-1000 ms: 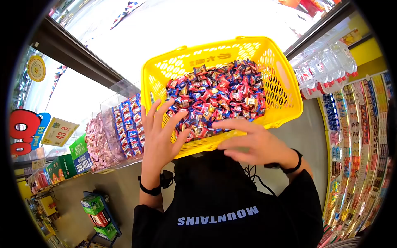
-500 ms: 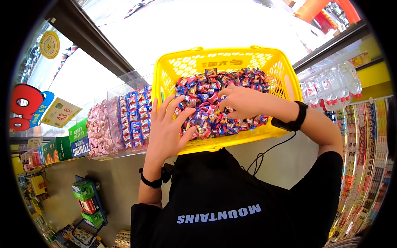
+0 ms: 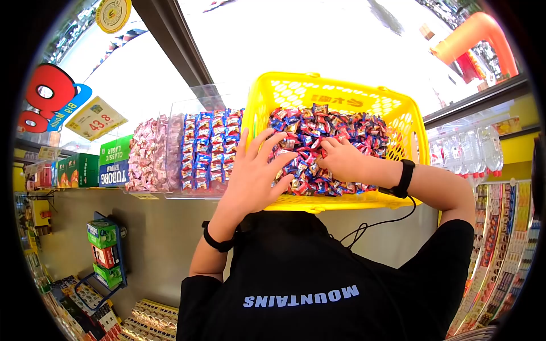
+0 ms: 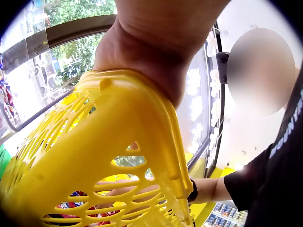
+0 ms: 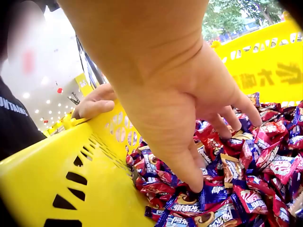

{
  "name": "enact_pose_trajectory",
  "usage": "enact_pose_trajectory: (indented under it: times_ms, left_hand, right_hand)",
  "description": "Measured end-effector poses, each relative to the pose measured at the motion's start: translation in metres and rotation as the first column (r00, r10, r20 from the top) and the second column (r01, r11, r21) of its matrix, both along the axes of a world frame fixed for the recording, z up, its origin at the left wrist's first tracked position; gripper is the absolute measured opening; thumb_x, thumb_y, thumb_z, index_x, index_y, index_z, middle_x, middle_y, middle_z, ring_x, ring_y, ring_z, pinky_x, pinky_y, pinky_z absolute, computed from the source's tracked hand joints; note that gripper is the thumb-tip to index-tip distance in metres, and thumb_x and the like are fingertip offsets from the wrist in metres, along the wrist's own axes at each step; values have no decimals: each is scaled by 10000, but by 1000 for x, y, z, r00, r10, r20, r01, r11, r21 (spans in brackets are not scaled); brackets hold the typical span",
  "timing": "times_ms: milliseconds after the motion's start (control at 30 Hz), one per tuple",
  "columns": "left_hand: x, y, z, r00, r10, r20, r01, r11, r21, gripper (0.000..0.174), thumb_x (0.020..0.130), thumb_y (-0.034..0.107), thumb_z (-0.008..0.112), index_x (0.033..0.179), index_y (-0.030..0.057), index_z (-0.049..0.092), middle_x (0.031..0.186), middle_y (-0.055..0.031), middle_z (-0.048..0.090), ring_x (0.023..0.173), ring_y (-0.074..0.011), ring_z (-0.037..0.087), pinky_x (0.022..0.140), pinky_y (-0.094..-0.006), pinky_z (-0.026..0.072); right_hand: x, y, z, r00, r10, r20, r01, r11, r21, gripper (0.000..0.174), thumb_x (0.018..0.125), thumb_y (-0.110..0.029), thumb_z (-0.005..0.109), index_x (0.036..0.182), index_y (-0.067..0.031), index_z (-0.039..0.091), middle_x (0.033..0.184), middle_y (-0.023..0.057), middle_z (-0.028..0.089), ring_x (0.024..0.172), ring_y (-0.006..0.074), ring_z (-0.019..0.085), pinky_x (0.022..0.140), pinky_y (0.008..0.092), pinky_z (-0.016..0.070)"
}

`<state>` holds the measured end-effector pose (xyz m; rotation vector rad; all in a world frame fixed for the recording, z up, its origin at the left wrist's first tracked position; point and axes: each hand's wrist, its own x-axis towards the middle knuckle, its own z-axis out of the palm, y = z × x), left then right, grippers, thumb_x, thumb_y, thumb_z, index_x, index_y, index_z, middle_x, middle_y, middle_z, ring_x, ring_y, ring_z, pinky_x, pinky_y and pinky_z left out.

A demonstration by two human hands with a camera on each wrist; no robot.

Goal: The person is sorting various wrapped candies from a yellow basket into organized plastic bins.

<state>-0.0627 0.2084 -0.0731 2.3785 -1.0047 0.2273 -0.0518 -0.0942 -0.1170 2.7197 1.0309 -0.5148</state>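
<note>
A yellow plastic basket [image 3: 425,133] holds a heap of wrapped candies [image 3: 307,122] in red, blue and brown wrappers. My left hand [image 3: 259,170] rests over the basket's near left corner, fingers spread above the rim. In the left wrist view, the wrist lies right against the basket's yellow corner [image 4: 118,109]. My right hand [image 3: 339,158] reaches into the basket, fingertips down among the candies. The right wrist view shows its thumb [image 5: 187,170] touching the wrappers [image 5: 227,208], with a gap between it and the other fingers, which dip into the heap.
Left of the basket, clear bins hold pink-wrapped candies [image 3: 148,153] and rows of blue-wrapped ones [image 3: 210,150], beside a green beer box [image 3: 115,159]. Bottled water [image 3: 463,150] stands at the right, near stocked shelves [image 3: 495,244]. A cart with boxes [image 3: 105,250] is on the floor.
My right hand has moved from over the basket's near rim into the candies. The left hand stays at the near left corner. The head view has shifted, so the basket appears farther right.
</note>
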Motion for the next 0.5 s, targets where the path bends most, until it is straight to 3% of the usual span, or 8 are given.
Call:
enact_pose_trajectory:
  times_ms: [133,233,267,367,400,500]
  left_hand:
    - [0,1,1,1000,1,4,-1,1000,3,379,951,312,760,1309,195,723,1554,-120,567,1509,-379,441,1309,-655,194]
    - [-2,0,1,1000,11,10,-11,1000,-1,364,946,311,766,1288,192,725,1534,-116,574,1508,-374,442,1307,-659,199]
    - [-3,0,-1,1000,17,17,-16,1000,-6,360,936,312,773,1271,187,726,1518,-113,578,1508,-369,442,1304,-666,200]
    - [-6,-1,-4,997,66,35,-64,996,-58,354,933,359,789,1229,172,734,1484,-110,596,1484,-370,467,1291,-684,214]
    - [-8,-1,-5,995,74,62,-70,995,-72,382,922,411,810,1193,152,739,1466,-102,610,1460,-375,490,1278,-702,222]
    - [-24,-2,13,1000,12,7,-11,995,-101,363,915,382,823,1203,175,744,1487,-78,610,1474,-375,489,1284,-688,216]
  right_hand:
    - [10,9,33,978,-88,-190,83,996,-34,420,783,-294,850,1189,-190,825,1362,158,605,1358,355,544,1079,550,501]
    - [8,8,65,986,-88,-139,106,986,132,353,790,-284,847,1112,-142,827,1393,178,611,1351,370,559,1095,564,493]
    - [0,8,75,997,-58,-50,67,977,204,314,789,-252,844,1051,-88,788,1390,182,620,1349,386,566,1111,574,481]
    - [-35,25,109,945,-21,328,-100,932,347,293,773,-209,849,1005,-69,735,1411,173,617,1382,391,558,1143,582,462]
    - [-47,31,120,939,-54,340,-87,918,388,294,780,-212,842,1009,-63,732,1411,172,620,1391,384,553,1154,580,452]
    - [-76,46,129,925,-148,350,-50,865,499,300,794,-211,832,1022,-52,719,1427,176,620,1416,373,540,1185,584,424]
